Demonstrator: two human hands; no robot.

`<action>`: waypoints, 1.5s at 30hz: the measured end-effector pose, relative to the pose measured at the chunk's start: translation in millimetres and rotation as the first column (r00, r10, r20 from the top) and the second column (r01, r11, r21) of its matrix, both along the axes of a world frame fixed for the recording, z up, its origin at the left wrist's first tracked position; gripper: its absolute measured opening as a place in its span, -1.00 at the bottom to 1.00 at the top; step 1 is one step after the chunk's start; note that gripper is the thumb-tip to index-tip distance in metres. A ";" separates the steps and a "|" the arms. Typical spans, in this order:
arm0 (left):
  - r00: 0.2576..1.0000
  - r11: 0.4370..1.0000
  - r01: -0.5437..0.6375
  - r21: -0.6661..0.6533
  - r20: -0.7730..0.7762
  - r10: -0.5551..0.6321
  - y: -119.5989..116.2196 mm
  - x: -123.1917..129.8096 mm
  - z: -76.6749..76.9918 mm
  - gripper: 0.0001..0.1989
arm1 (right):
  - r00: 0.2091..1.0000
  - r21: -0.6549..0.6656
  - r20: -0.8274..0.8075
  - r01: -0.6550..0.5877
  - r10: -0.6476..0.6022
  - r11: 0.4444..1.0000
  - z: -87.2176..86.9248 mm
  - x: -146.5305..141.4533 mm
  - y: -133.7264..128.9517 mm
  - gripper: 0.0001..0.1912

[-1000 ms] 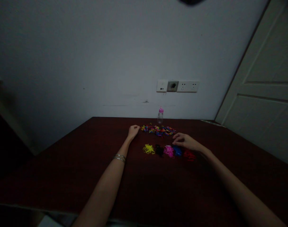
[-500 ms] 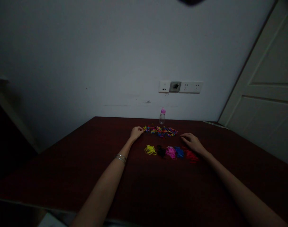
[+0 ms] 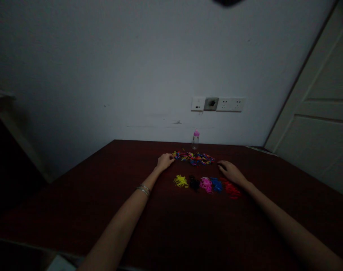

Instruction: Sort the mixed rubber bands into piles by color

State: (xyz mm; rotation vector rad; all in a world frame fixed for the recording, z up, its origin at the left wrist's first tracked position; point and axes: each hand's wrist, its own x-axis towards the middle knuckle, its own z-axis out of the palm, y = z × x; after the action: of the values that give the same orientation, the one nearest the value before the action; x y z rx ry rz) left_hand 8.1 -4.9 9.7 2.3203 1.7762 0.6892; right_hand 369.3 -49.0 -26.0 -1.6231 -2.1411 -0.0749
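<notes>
A mixed pile of small coloured bands (image 3: 195, 158) lies toward the back of the dark red table (image 3: 103, 195). My left hand (image 3: 165, 161) touches the pile's left end, its fingertips pinched together; whatever they hold is too small to make out. Right of the pile, my right hand (image 3: 230, 171) rests on the table with its fingers apart and nothing visible in them. Nearer me is a row of single-colour heaps: yellow (image 3: 181, 181), black (image 3: 194, 183), pink (image 3: 207, 184), blue (image 3: 216, 184) and red (image 3: 231, 189), the red one beside my right wrist.
Behind the mixed pile stands a clear bottle with a pink cap (image 3: 195, 139). White wall sockets (image 3: 230, 104) are above it on the wall. A pale door (image 3: 318, 124) is at the right, and a dark piece of furniture (image 3: 13, 158) at the left.
The view has shifted slightly, so the scene sits a little further right. My left hand has moved slightly against the left end of the pile. My right hand stays beside the pile.
</notes>
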 end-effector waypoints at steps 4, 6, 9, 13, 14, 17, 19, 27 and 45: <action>1.000 1.000 -0.008 -0.001 -0.020 0.008 -0.7 0.4 -0.1 -0.74 | 1.000 0.007 -0.027 0.008 -0.008 1.000 -2.2 -0.1 -1.2 -0.61; 1.000 1.000 -0.011 0.000 -0.026 0.011 -0.4 0.5 -0.4 -0.74 | 0.999 0.010 -0.038 0.015 -0.015 1.000 -3.0 0.0 -1.1 -0.61; 1.000 1.000 -0.017 0.004 -0.018 0.018 0.1 0.5 -1.0 -0.76 | 0.999 0.014 -0.027 0.019 -0.018 1.000 -3.5 0.1 -0.9 -0.60; 1.000 1.000 -0.010 0.011 0.028 0.010 -0.2 0.2 -0.8 -0.78 | 1.000 0.025 -0.018 0.017 -0.016 1.000 -3.2 -0.2 -1.8 -0.60; 0.999 1.000 -0.007 0.012 0.043 0.007 -0.3 0.0 -0.6 -0.78 | 1.000 0.026 -0.023 0.018 -0.017 0.999 -3.1 -0.4 -2.3 -0.61; 0.994 1.000 -0.016 -0.001 0.107 0.016 1.4 -1.8 -1.3 -0.79 | 0.999 0.028 -0.049 0.020 -0.018 0.999 -2.7 -1.3 -3.7 -0.62; 0.985 1.000 -0.013 -0.016 0.173 0.016 5.1 -4.2 -3.3 -0.79 | 0.998 0.028 -0.063 0.018 -0.016 0.999 -2.2 -2.0 -4.3 -0.64; 0.919 0.984 0.172 -0.051 0.367 -0.141 11.2 -6.6 2.6 -0.76 | 0.999 0.019 -0.045 0.015 -0.015 1.000 1.8 -4.4 -4.8 -0.65; 0.763 0.702 0.645 -0.301 0.301 -0.573 -63.2 30.8 39.6 -0.83 | 0.996 0.038 -0.077 0.044 -0.041 0.998 5.6 -11.4 -11.2 -0.67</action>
State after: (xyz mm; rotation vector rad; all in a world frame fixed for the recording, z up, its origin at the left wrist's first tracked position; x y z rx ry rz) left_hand 38.9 -68.1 49.3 2.2536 0.8425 0.3681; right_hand 357.9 -60.2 -20.4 -1.6227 -2.0359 -0.0668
